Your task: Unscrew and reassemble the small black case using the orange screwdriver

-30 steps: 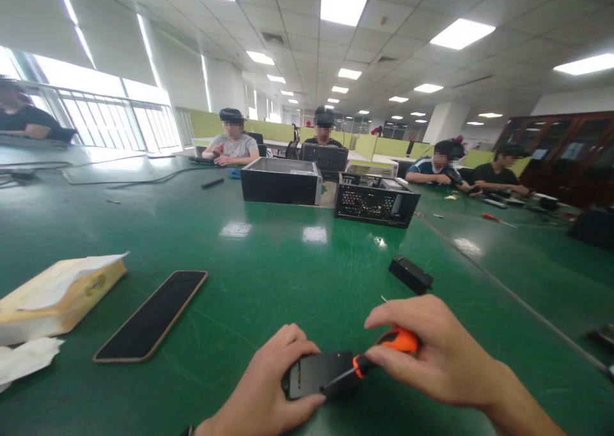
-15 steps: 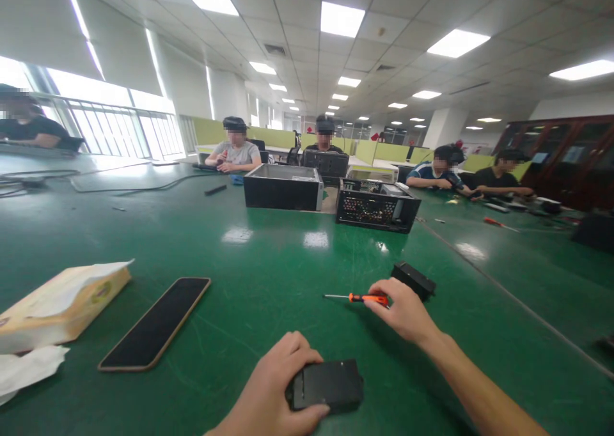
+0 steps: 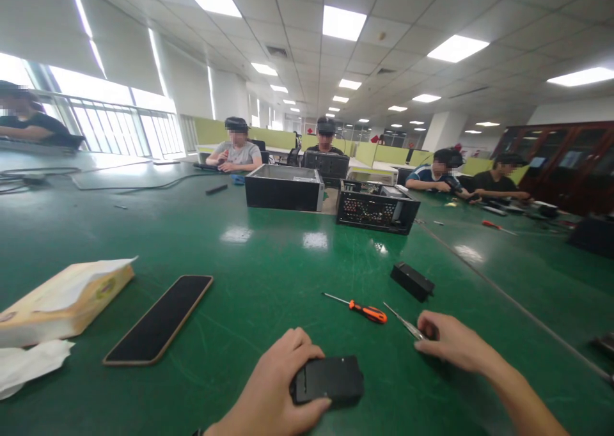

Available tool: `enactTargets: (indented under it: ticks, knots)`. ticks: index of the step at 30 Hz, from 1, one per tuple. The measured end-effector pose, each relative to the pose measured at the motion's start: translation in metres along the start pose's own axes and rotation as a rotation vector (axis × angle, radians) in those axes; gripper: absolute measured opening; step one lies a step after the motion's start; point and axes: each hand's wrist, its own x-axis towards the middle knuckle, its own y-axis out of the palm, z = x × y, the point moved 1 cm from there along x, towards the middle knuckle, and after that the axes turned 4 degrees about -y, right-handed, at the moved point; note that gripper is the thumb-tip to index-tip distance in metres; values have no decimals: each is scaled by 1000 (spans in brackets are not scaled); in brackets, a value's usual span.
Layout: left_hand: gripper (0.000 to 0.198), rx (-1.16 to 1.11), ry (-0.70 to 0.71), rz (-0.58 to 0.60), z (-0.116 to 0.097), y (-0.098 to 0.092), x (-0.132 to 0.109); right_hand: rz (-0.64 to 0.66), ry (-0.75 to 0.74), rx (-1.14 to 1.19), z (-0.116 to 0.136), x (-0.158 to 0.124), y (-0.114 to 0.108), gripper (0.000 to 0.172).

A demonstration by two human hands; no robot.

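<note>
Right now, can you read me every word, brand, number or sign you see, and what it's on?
None can be read.
Tissue pack: printed marks, too blurred to read.
Black box in the left hand: no readable writing.
Orange-handled screwdriver: no readable writing.

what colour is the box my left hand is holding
The box is black, as the head view shows.

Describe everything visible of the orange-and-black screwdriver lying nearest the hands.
The screwdriver has a thin, metallic-looking shaft and a thicker orange-and-black handle, apparently plastic. It lies on the green table, its shaft pointing left and slightly away from the person, its handle end toward the right hand. Neither hand touches it. The tip's shape is too small to tell.
</note>
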Motion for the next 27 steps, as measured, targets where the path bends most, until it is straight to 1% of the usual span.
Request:
enactTargets:
  ticks: [1, 2, 4, 6, 8, 9, 11, 13, 15, 17, 20, 23, 27]
  knots:
    - [33, 4, 3, -4, 0, 0, 0, 37, -4, 21, -5, -1, -2, 20]
    - [33, 8, 5, -10, 0, 0, 0, 48, -16, 28, -7, -2, -4, 20]
    - [32, 10, 12, -18, 0, 1, 0, 50, -60, 103, -1, -6, -9, 22]
    - [31, 5, 19, -16, 0, 1, 0, 106, -123, 286, 16, -13, -13, 27]
    - [30, 1, 25, -12, 1, 1, 0, 222, -219, 454, 40, -23, -14, 32]
    - [29, 3, 28, -11, 1, 1, 0, 289, -273, 488, 53, -28, -12, 33]
    - [28, 7, 36, -13, 2, 1, -1, 380, -375, 447, 74, -35, -7, 32]
    - [27, 8, 40, -15, 2, 1, -1, 390, -421, 390, 85, -39, -1, 28]
    - [26, 9, 44, -14, 3, 1, -2, 351, -404, 371, 86, -37, 3, 28]
    - [26, 10, 50, -11, 3, 2, -2, 323, -359, 391, 80, -32, 5, 31]
    - [25, 12, 59, -15, 3, 2, -2, 334, -317, 448, 68, -26, 5, 35]
    - [25, 15, 62, -22, 3, 1, -1, 341, -317, 497, 63, -25, 4, 39]
    - [26, 21, 60, -23, 2, 1, -1, 334, -332, 499, 65, -26, 5, 39]
